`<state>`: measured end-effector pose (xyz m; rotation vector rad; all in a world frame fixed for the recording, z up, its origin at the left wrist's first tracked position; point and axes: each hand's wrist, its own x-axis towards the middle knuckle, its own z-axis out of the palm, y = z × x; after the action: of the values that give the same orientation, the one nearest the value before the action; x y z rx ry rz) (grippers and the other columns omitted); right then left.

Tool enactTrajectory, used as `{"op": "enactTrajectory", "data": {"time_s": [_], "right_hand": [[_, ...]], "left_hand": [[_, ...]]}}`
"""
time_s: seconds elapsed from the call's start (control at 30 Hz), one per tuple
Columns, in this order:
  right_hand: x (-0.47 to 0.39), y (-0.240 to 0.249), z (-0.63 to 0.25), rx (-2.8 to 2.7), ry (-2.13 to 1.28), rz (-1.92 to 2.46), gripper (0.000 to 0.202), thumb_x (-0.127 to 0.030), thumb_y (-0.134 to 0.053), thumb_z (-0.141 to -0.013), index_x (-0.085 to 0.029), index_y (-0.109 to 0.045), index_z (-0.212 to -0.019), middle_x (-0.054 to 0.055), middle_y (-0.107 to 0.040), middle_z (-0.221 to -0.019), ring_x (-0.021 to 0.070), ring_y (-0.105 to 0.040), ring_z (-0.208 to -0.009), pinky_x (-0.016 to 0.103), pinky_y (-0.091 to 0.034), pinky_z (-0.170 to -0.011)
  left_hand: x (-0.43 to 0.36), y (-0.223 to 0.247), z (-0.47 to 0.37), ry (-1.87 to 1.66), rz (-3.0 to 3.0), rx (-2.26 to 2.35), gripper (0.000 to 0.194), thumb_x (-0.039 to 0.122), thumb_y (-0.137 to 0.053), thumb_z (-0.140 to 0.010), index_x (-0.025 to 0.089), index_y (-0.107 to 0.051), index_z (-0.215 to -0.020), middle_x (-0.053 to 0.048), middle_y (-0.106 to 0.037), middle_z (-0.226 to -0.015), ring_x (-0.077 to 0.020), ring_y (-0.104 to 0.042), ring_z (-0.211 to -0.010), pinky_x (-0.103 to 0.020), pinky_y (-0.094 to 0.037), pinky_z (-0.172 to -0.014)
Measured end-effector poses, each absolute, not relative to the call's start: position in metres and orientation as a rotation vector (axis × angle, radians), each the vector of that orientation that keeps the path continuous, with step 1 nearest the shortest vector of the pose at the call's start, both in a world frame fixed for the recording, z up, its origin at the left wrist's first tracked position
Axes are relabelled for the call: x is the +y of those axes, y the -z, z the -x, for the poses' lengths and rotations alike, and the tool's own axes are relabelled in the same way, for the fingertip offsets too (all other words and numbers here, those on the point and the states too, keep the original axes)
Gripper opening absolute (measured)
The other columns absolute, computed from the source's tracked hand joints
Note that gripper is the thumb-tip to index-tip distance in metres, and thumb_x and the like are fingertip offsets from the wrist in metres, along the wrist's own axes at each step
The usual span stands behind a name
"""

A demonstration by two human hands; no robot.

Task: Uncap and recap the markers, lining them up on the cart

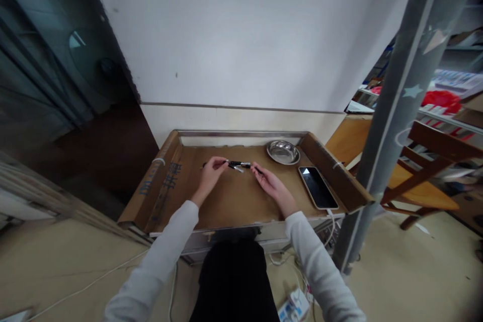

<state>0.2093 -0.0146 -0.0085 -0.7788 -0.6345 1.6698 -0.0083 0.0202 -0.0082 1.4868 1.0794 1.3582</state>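
My left hand [212, 173] is closed in a pinch on a slim black pen, one dark end showing just beyond the fingers on the left. My right hand [272, 185] pinches a short dark piece [258, 170], which looks like a pen part. Between the two hands a black pen with a clear section [241, 164] spans the gap; whether it touches the right fingers, I cannot tell. A second slim piece with a clear end [237, 168] slants just below it. Small details are too fine to make out.
A cardboard-lined tabletop [226, 206] with raised side flaps lies under my hands. A round metal dish [283, 153] stands at the back right, and a phone [317, 187] with a white cable lies nearer. A grey pole [400, 126] and wooden chair [426, 176] are on the right.
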Motion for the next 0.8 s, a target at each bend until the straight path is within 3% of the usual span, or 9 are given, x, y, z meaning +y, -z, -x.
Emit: {"op": "enactTrajectory", "data": {"time_s": [0.2,0.37,0.6,0.8], "right_hand": [[-0.018,0.009,-0.2,-0.92,-1.397,0.938,0.023,-0.027,-0.07,-0.069,-0.015,-0.068,-0.089,0.004,-0.069,-0.082,0.01,-0.063,-0.07,0.021,-0.053,-0.068],[-0.016,0.014,-0.18,-1.234,-1.21,1.003,0.025,-0.033,-0.072,-0.064,-0.018,-0.069,-0.083,0.001,-0.068,-0.076,0.0094,-0.06,-0.063,0.022,-0.05,-0.061],[-0.015,0.013,-0.17,-1.312,-1.147,0.987,0.025,-0.038,-0.068,-0.067,-0.021,-0.07,-0.085,0.001,-0.069,-0.084,0.011,-0.059,-0.065,0.026,-0.05,-0.067],[-0.018,0.012,-0.171,-1.453,-1.136,0.956,0.023,-0.038,-0.061,-0.074,-0.023,-0.067,-0.091,0.001,-0.067,-0.088,0.0115,-0.06,-0.072,0.026,-0.049,-0.071]], "left_hand": [[0.02,0.027,-0.002,-1.092,-1.99,1.132,0.009,0.022,-0.056,-0.078,0.018,-0.058,-0.086,-0.003,-0.063,-0.086,-0.016,-0.06,-0.083,-0.035,-0.048,-0.082],[0.013,0.013,-0.007,-1.108,-2.348,1.089,0.019,0.014,-0.049,-0.08,0.019,-0.058,-0.096,-0.007,-0.058,-0.106,-0.0197,-0.05,-0.108,-0.041,-0.038,-0.097],[0.001,0.012,-0.012,-1.171,-1.872,0.932,0.019,0.028,-0.055,-0.08,0.017,-0.056,-0.096,-0.004,-0.063,-0.09,-0.0145,-0.06,-0.082,-0.032,-0.05,-0.08],[0.005,0.019,-0.012,-1.228,-1.764,0.951,0.02,0.032,-0.059,-0.078,0.017,-0.059,-0.091,-0.003,-0.065,-0.086,-0.0148,-0.062,-0.079,-0.032,-0.05,-0.078]]}}
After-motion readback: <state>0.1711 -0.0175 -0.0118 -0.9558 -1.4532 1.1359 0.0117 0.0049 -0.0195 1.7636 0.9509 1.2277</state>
